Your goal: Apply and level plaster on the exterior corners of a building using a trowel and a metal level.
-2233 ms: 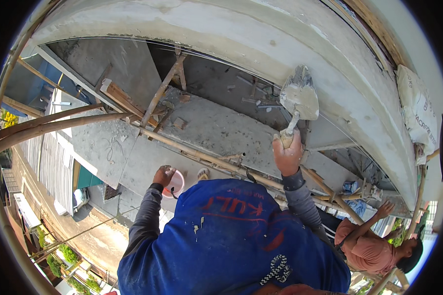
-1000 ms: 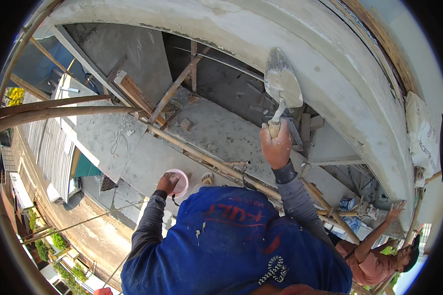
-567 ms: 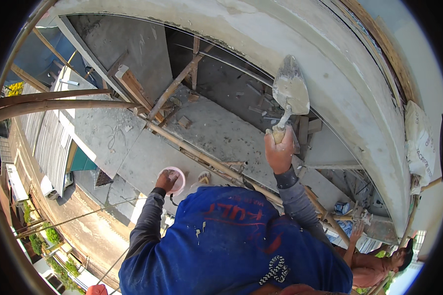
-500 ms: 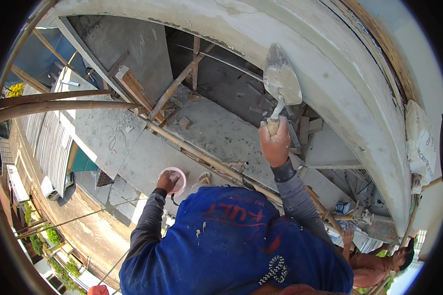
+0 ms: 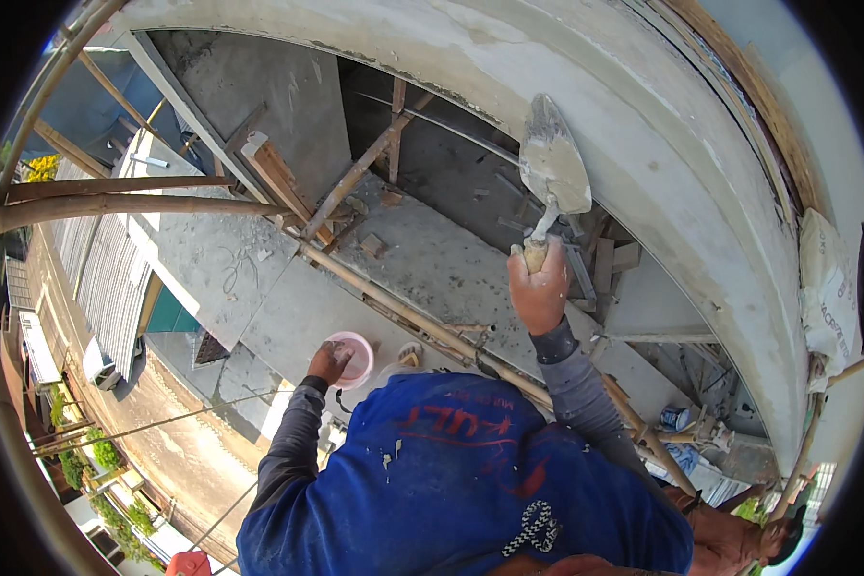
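In my right hand [image 5: 540,288] is the handle of a pointed trowel [image 5: 555,171], its blade smeared with pale wet plaster. The blade lies at the lower edge of a curved, plastered concrete beam [image 5: 634,144]; whether it presses on the surface I cannot tell. My left hand [image 5: 329,362] grips the rim of a pink plastic bucket [image 5: 360,357], lower and to the left. What the bucket holds is hard to make out. Grey sleeves cover both my forearms, and my blue shirt fills the lower middle.
Bamboo scaffold poles [image 5: 422,322] cross below and at the left. Wooden props [image 5: 283,182] and rubble stand on the ledge beneath the beam. A white sack [image 5: 826,288] hangs at the right edge. Another person [image 5: 739,533] is at lower right, near a paint can [image 5: 675,419].
The whole view has shifted slightly. My right hand still holds the trowel near the beam's lower edge, and my left still grips the bucket. The other person's raised hand has dropped from sight.
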Action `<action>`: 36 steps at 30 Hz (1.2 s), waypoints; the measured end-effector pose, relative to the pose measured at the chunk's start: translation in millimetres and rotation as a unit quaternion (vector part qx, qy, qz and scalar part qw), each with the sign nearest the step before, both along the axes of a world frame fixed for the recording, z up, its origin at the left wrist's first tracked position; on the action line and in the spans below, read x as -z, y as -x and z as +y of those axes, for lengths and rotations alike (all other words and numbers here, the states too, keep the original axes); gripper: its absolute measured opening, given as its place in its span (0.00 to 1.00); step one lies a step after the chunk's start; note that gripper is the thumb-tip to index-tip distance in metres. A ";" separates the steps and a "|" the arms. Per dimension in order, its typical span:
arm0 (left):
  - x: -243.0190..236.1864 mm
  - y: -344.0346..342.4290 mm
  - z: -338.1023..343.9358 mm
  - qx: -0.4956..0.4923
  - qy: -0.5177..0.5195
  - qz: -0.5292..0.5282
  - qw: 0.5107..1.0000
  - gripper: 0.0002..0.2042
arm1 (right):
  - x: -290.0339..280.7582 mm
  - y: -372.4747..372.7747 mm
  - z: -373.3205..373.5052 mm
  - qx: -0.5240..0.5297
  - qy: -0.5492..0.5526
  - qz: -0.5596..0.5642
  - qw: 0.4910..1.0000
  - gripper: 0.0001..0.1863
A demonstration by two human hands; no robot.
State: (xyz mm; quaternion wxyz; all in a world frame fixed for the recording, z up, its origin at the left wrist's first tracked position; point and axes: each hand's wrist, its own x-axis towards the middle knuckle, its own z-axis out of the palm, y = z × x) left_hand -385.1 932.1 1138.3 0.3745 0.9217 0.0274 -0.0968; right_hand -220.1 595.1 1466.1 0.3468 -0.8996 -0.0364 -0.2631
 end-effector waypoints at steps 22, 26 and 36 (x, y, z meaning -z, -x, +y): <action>-33.7 41.2 -25.0 -0.107 0.000 -0.036 0.994 0.21 | -9.0 -34.1 27.2 -0.172 -0.072 -0.031 0.982 0.16; -52.1 36.0 -30.4 -0.147 0.049 0.041 0.987 0.18 | -22.5 -40.3 26.7 -0.192 -0.125 -0.025 0.973 0.16; -42.9 92.3 -52.7 -0.169 0.010 0.087 0.982 0.18 | -0.2 -44.1 30.0 -0.173 -0.042 -0.049 0.983 0.15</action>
